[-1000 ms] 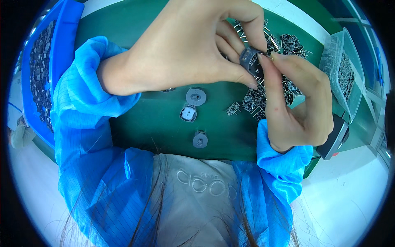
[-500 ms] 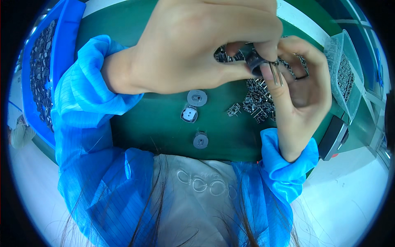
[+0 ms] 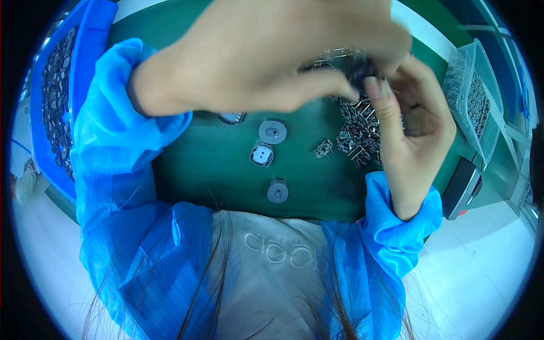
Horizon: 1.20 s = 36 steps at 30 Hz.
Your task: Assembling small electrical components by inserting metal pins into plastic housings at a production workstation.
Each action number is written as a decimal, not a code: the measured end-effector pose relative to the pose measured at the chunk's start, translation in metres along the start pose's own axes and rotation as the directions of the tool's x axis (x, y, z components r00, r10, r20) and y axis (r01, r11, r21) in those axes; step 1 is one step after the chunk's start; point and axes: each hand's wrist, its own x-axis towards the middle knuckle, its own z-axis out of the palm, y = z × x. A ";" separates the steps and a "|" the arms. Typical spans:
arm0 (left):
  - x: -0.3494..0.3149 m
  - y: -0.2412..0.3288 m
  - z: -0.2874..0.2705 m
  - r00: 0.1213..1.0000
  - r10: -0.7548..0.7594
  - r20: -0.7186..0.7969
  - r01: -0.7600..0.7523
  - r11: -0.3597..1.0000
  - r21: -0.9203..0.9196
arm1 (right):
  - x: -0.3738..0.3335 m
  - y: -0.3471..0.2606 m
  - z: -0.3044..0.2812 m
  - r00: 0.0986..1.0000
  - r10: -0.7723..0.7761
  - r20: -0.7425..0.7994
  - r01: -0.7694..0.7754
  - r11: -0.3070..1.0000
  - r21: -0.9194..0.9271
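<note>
Head view: left hand (image 3: 283, 54) and right hand (image 3: 416, 113) share a grip on a dark part (image 3: 360, 72), a pale piece (image 3: 232, 117) newly uncovered.

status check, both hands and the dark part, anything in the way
Left hand and right hand together at dark part, grip blurred. Dark part partly hidden. Left hand blocks view of some of the small-parts pile.

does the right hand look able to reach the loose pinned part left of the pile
Probably yes: nothing covers the loose pinned part and the right hand is nearby, though it seems busy with a blurred dark part.
</note>
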 end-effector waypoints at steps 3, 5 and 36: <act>0.028 -0.045 -0.009 0.984 -0.077 -0.159 0.091 0.993 0.080 | 0.000 -0.007 -0.014 0.986 0.162 -0.041 -0.166 0.942 -0.291; 0.014 -0.070 -0.049 0.948 -0.241 -0.209 0.309 0.859 0.408 | -0.008 -0.021 -0.028 0.961 0.194 0.199 -0.103 0.913 -0.395; 0.021 0.012 -0.015 0.844 -0.459 0.279 0.534 0.660 -0.528 | -0.002 -0.003 -0.023 0.994 -0.008 -0.107 0.004 0.999 -0.039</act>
